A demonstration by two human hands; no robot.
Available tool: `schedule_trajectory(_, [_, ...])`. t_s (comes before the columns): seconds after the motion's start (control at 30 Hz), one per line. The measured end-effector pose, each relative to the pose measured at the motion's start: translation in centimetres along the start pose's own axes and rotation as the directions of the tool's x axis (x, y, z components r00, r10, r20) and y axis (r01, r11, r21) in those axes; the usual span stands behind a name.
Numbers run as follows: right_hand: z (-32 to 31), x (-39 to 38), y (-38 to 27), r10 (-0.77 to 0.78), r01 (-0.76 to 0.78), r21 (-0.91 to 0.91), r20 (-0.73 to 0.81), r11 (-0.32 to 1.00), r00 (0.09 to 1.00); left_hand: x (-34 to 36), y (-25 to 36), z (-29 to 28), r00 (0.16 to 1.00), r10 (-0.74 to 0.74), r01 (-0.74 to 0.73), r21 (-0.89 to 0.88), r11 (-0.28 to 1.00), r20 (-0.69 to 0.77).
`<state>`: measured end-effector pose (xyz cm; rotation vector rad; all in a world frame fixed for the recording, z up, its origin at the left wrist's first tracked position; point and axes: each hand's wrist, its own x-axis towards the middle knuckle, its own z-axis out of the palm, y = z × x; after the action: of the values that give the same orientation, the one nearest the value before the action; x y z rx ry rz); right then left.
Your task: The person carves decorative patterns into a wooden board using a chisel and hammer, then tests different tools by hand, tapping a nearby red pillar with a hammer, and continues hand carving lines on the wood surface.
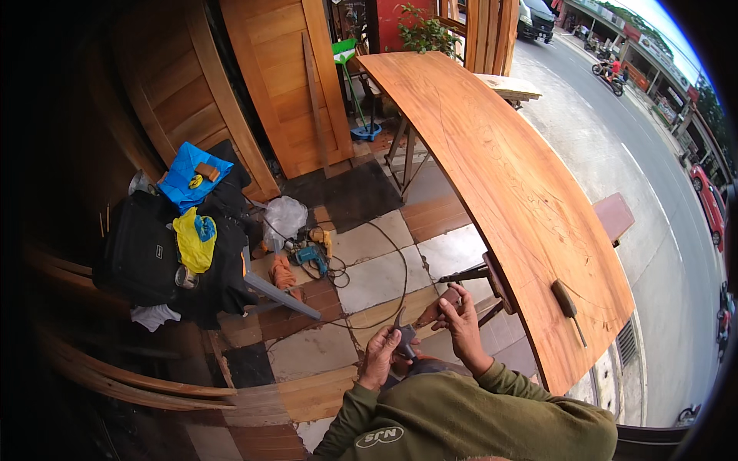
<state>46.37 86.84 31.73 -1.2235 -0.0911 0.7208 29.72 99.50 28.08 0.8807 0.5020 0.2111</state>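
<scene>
Gripping a dark metal tool [405,338] with a curved tip, the left hand [377,357] is closed with its thumb along the metal. The right hand [465,326] pinches a reddish-brown piece [429,311] between thumb and fingers; its exact kind is hard to tell. Both things are held in front of the body, close to each other, over the tiled floor [380,242] and left of the slab's near end.

The long wooden slab [500,169] is raised on legs [407,157], with dark curved lines across its face. Near its close end lies a chisel-like tool [564,298], its thick brown handle away from the person and its thin metal shaft toward them.

On the floor ahead and to the left lie a teal power tool [311,257], a clear plastic bag [286,217] and a looping black cable [405,269]. Farther left, a yellow bag [194,242] and a blue bag [181,173] lie beside a black case [134,250]. A panelled door [288,84] stands upright behind, near a green broom [344,51]. To the right runs a road [653,146], with a motorbike [611,79] and a red car [709,203].
</scene>
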Motion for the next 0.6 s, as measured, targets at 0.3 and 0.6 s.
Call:
schedule_trajectory(0.3, [9.6, 18.3, -3.4, -0.214, 0.281, -0.370, 0.213, 0.886, 0.953, 16.5, 9.6, -5.9, 0.995, -0.085, 0.091, -0.129, 0.988, 0.050])
schedule_trajectory(0.6, [16.9, 37.2, -7.0, -0.273, 0.255, -0.170, -0.094, 0.952, 0.957, 39.5, 23.3, -11.8, 0.931, -0.166, 0.151, 0.072, 0.986, 0.325])
